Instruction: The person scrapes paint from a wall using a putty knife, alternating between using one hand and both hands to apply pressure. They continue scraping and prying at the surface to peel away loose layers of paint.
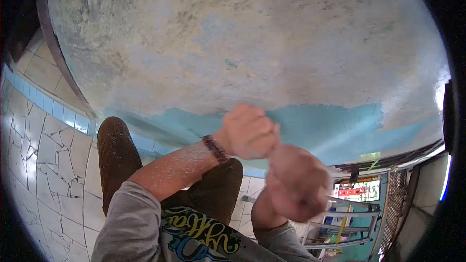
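Observation:
My left hand [248,132], with a dark beaded bracelet [215,149] at the wrist, is closed in a fist close to the wall [272,53]. My right hand [298,182] is curled beside it, lower and to the right, and smeared by motion. Whatever the two hands grip is hidden behind the fingers. Behind them runs a band of turquoise paint [320,123] along the bottom of the wall, with a ragged upper edge. Above it the surface is bare, mottled grey and beige. Pale dust speckles my left forearm.
My bent knees [115,155] are close to the wall's foot. Cracked-pattern white tiles [58,165] cover the floor, edged by a light blue tile strip [46,102]. A metal ladder [340,245] stands at the lower right, near a lattice panel [394,208].

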{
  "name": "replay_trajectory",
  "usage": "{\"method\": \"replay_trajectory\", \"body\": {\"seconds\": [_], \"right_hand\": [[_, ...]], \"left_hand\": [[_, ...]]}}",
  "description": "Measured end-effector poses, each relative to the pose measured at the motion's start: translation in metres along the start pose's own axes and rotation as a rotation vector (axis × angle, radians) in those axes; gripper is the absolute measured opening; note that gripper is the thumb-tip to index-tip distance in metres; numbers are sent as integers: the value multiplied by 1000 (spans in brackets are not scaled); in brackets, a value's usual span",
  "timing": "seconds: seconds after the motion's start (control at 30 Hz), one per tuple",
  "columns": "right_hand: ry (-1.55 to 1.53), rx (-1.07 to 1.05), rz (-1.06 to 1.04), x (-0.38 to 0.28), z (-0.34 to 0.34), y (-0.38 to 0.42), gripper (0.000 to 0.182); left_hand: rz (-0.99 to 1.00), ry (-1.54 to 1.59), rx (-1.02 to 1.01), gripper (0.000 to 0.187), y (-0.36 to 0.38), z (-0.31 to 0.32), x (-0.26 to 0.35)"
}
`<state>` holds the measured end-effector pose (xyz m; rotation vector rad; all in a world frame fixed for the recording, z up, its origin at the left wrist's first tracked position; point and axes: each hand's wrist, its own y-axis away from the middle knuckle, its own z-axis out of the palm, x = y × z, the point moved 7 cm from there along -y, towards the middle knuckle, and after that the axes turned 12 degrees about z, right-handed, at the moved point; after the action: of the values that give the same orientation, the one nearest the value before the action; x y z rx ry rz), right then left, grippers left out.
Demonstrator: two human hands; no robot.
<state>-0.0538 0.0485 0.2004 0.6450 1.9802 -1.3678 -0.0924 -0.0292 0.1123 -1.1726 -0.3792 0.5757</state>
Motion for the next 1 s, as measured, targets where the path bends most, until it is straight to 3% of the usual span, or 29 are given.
{"method": "replay_trajectory", "body": {"seconds": [0.07,0.17,0.27,0.3,0.43,0.5,0.67,0.73,0.83,0.9,1.0], "right_hand": [[-92,33,129,14,6,-2,30],[-205,20,105,10,-3,3,31],[-234,-89,-78,-16,9,2,31],[-247,-14,-74,-12,7,3,31],[-3,30,128,29,-1,13,31],[-67,4,167,26,0,11,31],[-241,-81,-64,-3,9,19,28],[-126,-17,-16,17,1,26,29],[-187,-30,95,45,3,27,32],[-138,-25,154,54,-6,32,35],[-267,-152,-1,14,1,26,34]], "left_hand": [[-7,-27,-33,36,6,-4,-4],[31,-2,-28,36,-1,-1,2],[93,18,-3,36,-17,-3,7],[78,6,-4,36,-13,-3,6],[-4,-76,-85,26,27,-12,-8],[17,-33,-73,26,27,-10,-3],[65,38,16,34,1,-5,13],[74,43,-50,34,12,-3,7],[12,-53,-109,22,47,-13,0],[-8,31,-117,29,45,-12,5],[53,25,-44,33,18,-5,11]]}}
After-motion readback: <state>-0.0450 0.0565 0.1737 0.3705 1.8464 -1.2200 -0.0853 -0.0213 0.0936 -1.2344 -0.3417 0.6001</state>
